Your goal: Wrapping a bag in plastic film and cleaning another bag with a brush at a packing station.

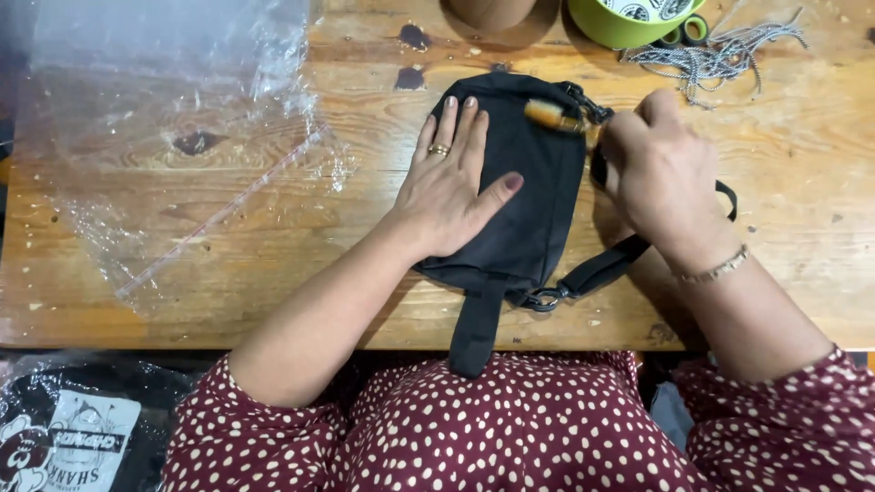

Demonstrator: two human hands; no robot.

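Observation:
A small black fabric bag [533,196] lies on the wooden table [802,182], its black strap [602,269] running out to the right and a loop hanging over the near edge. My left hand [451,182] lies flat on the bag's left half, fingers apart, a ring on one finger. My right hand [661,173] is closed at the bag's upper right corner, by the metal clip [583,102], and holds a small tool with an amber-coloured handle [550,113] that points left across the bag's top.
A clear plastic zip bag [182,137] covers the table's left part. At the far edge stand a green bowl [620,25], a brown round object [492,11] and a bundle of grey-white cords [720,55]. A packaged black item [73,428] lies below the near left edge.

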